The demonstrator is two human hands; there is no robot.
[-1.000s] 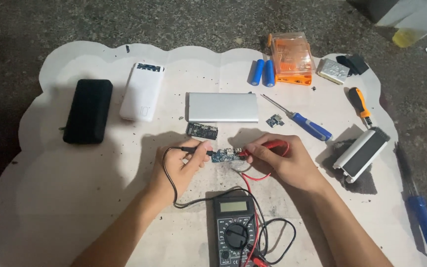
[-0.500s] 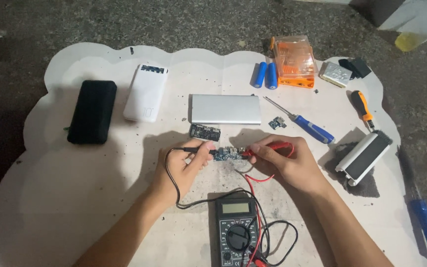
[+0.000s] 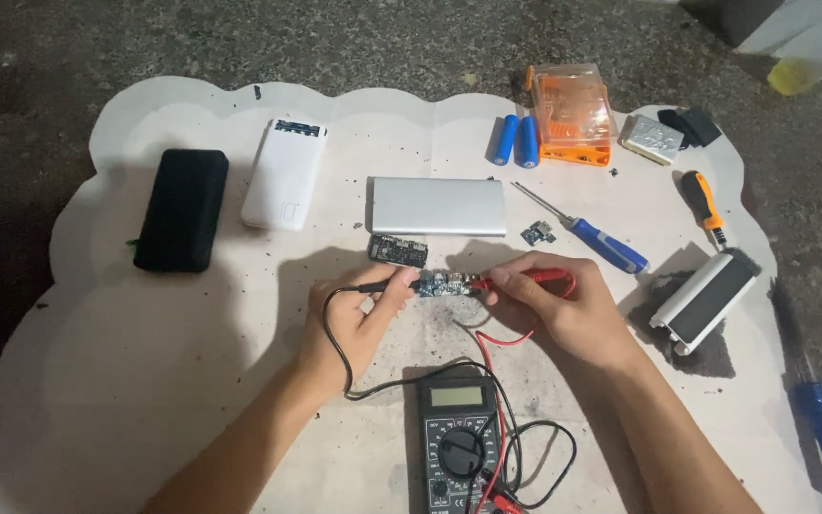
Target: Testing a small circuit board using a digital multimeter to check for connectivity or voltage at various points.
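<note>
**Probes hold on small circuit board**

A black digital multimeter (image 3: 461, 447) lies nearest. Beyond it, the left hand (image 3: 354, 319) pinches a black probe (image 3: 384, 285) and the right hand (image 3: 563, 306) a red probe (image 3: 525, 278), both tips unmoved on the small blue circuit board (image 3: 442, 285); a silver power bank (image 3: 438, 206) lies farther off.

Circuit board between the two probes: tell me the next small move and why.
Probably hold both tips steady and glance down at the meter. The left hand has the black probe and the right hand the red probe at opposite ends of the circuit board; the display is too small to read here.
</note>
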